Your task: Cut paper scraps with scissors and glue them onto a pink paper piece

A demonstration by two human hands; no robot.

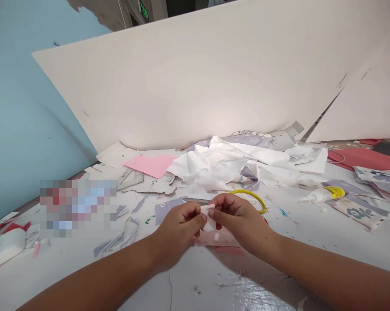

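My left hand [177, 229] and my right hand [243, 222] meet at the middle of the table. Thumbs and fingertips of both pinch a small white piece [209, 222], paper or cloth, I cannot tell which. Under it lies a pale pink piece [216, 239]; whether my fingers touch that is unclear. Just beyond my hands are scissors with a yellow handle [262, 202]; their blade shows behind my fingertips, and my right hand hides part of them. A lilac patterned piece [169, 209] lies flat beside my left hand.
Crumpled white sheets [211, 162] are heaped at the back, with a pink sheet [151, 164] left of them. A glue bottle [323, 194] with a yellow label lies right. A white board [198, 86] stands behind. Scraps litter the white table [143, 285]; one left patch is pixelated.
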